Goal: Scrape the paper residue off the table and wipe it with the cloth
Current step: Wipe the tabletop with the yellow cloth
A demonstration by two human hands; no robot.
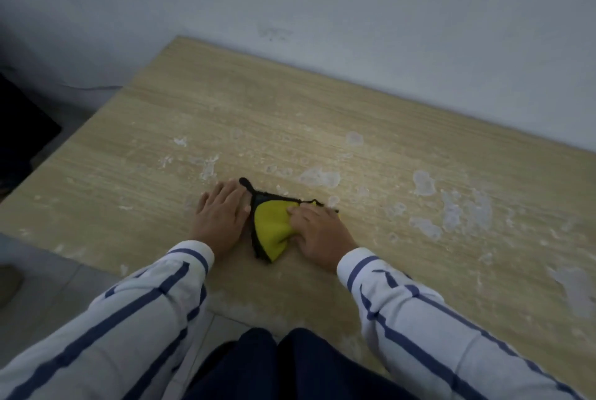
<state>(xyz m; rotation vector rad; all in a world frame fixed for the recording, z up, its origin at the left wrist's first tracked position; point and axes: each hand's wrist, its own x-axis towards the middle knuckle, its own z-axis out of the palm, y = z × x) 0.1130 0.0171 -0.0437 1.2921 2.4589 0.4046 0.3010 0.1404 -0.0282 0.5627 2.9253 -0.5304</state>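
The person wears a white long-sleeved shirt with thin dark-blue stripes running along both arms. The left sleeve [129, 312] and right sleeve [435, 319] end in white cuffs, each ringed by a blue band. Dark navy trousers [322, 367] cover the legs. The left hand [221, 212] and right hand [319, 232] are bare.

Bare indoor room, exact type unclear: scuffed white wall [387, 12], wood-grain table [193, 102] set against it, grey tiled floor [48, 290].
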